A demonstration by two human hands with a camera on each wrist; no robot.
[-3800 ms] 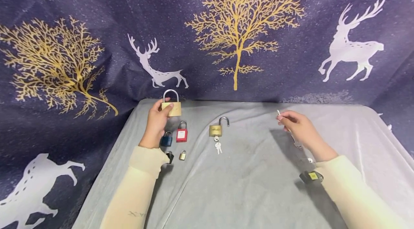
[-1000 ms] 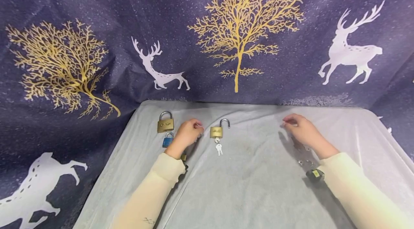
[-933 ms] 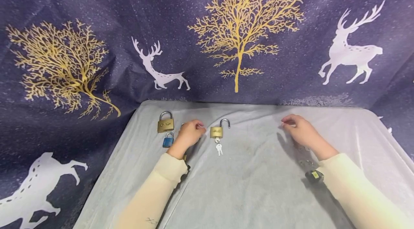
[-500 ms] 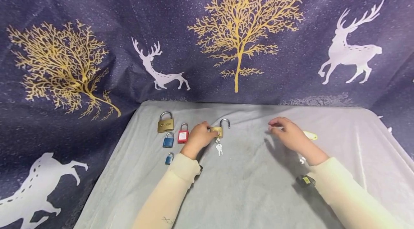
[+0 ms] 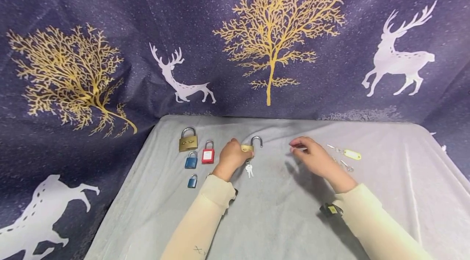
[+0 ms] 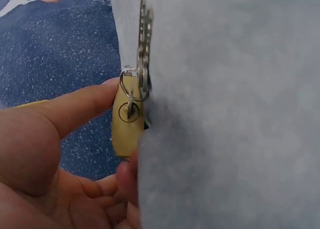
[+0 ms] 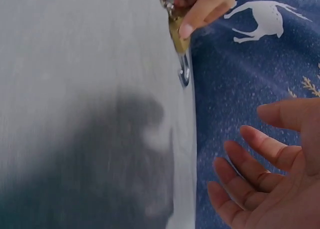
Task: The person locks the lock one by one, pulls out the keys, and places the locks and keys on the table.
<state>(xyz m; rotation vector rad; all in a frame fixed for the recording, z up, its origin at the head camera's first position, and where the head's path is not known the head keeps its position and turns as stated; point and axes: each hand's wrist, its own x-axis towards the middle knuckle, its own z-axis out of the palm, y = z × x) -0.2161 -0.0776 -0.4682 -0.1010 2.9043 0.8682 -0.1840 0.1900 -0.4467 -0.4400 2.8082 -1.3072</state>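
Observation:
My left hand (image 5: 232,157) grips the body of a brass padlock (image 5: 247,148) whose shackle (image 7: 184,74) is swung open. In the left wrist view, thumb and fingers hold the padlock (image 6: 125,136) by its two sides. A key sits in the keyhole at its bottom, and more keys (image 6: 144,54) hang from it on a ring. To the right, above the cloth, my right hand (image 5: 315,161) holds nothing; its fingers (image 7: 242,186) are loosely bent and apart from the padlock.
On the left of the grey-covered table (image 5: 286,219) lie a large brass padlock (image 5: 188,144), a red padlock (image 5: 207,156), a blue padlock (image 5: 191,161) and a smaller blue one (image 5: 192,181). Right of my right hand are loose keys (image 5: 346,165) and a yellow key tag (image 5: 352,154).
My left hand put the large brass padlock down at the left, then moved right and took hold of the padlock with the keys. My right hand moved left, uncovering the yellow tag and keys.

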